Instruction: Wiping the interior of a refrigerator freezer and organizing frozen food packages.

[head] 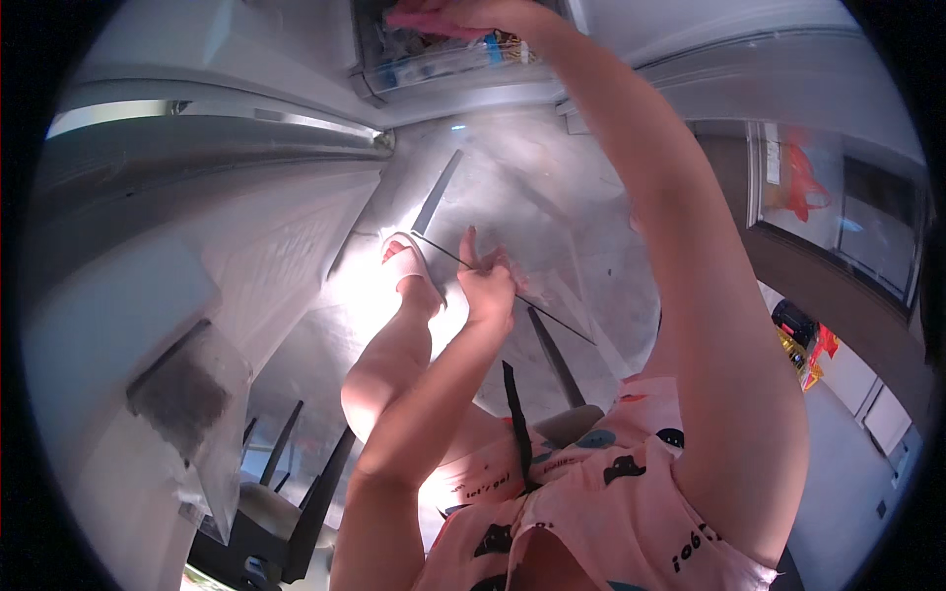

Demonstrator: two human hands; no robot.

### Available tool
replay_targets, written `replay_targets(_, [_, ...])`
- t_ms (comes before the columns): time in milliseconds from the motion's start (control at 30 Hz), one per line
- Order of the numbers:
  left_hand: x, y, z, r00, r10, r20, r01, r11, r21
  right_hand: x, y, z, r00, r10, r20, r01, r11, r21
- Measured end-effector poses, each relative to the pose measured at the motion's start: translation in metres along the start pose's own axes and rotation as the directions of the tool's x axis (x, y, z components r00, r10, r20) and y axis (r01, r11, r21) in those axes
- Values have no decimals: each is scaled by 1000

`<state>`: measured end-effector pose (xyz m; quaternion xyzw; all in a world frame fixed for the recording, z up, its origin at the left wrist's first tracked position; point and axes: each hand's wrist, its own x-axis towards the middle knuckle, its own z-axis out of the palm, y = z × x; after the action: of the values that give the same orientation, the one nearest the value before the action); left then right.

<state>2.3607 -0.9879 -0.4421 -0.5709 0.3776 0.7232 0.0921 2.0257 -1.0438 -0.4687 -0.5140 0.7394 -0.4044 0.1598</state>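
My left hand [488,284] is low in front of me, closed around the thin dark edge of what looks like a clear panel [550,316], one finger pointing outward. The panel's far outline is hard to make out against the pale floor. My right arm stretches up to the top of the picture. There my right hand [480,16], cut off by the picture's rim, is over a clear-fronted drawer or bin [436,70] inside a white cabinet that looks like a refrigerator. Packaged items [514,46] lie in it. Whether these fingers hold anything cannot be told.
A large open door [244,221] stands on the left. Dark chair legs [281,443] are at the lower left, and another tapered leg [554,358] is near my knees. My slippered foot [406,262] is on the floor. A dark-framed glass unit [754,214] with a red bag is on the right.
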Motion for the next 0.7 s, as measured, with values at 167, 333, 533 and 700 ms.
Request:
replay_targets(167, [-5, -2, 23, 996, -12, 86, 19, 997, -78, -3, 52, 31, 945, 98, 311, -263, 795, 547])
replay_targets(333, [4, 8, -7, 999, 44, 5, -44, 999, -17, -2, 12, 32, 965, -117, 234, 123, 992, -10])
replay_targets(533, [9, 7, 0, 998, 56, 42, -49, 987, -154, -21, 9, 12, 754, 594, 281, -616, 788, -14])
replay_targets(700, [1, 25, 7, 999, 35, -1, -34, 997, -73, -27, 7, 11, 713, 633, 300, -652, 757, -47])
